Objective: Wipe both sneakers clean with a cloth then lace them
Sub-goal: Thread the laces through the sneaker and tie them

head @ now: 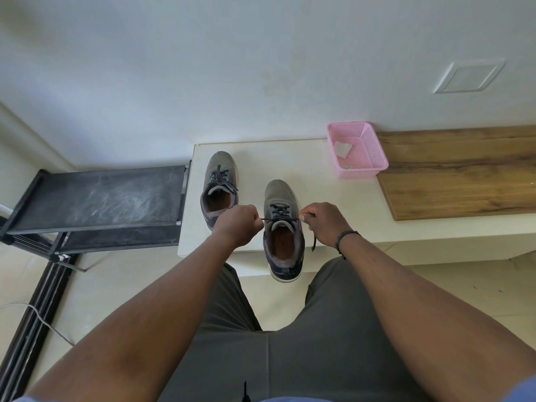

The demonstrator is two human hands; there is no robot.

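Head view — left hand (236,224) and right hand (322,224) pinch lace (280,219) — no writing legible.

Wall (261,53): plain white, with a square recessed panel (470,76) at upper right. Surface (319,169): low, cream, against the wall; wood-grain board (464,172) on its right part. Black metal rack (98,198) beside its left end. Floor (95,300): pale tile. Light: soft, even.
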